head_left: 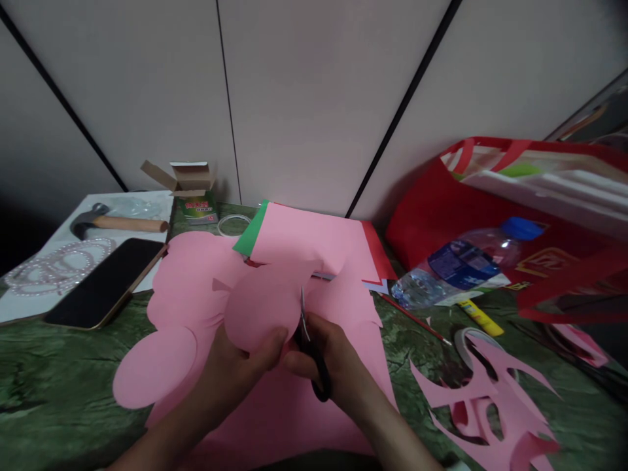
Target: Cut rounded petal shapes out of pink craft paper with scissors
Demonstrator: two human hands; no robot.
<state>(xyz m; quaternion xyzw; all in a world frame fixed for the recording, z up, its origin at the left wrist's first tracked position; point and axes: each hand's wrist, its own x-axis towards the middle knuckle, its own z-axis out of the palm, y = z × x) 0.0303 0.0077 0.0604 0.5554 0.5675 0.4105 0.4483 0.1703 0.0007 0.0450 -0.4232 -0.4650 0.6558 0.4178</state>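
Observation:
My left hand (250, 366) pinches a piece of pink paper (265, 301) by its lower edge, thumb on top. The paper has a rounded outline on the left and a loose part on the right. My right hand (328, 353) grips black-handled scissors (316, 369), whose blades point up against the paper's right side. Below both hands lies a large pink sheet (314, 418). Left of them are a pink paper oval (154, 366) and a pink cut shape with a scalloped edge (189, 275).
Pink scraps (490, 392) lie at right, near a yellow tube (481, 318), a red pencil-like stick (417, 318), a water bottle (461, 265) and a red bag (422, 209). At left are a phone (105, 284), a hammer (127, 224), a bead string (63, 265) and a small box (197, 206).

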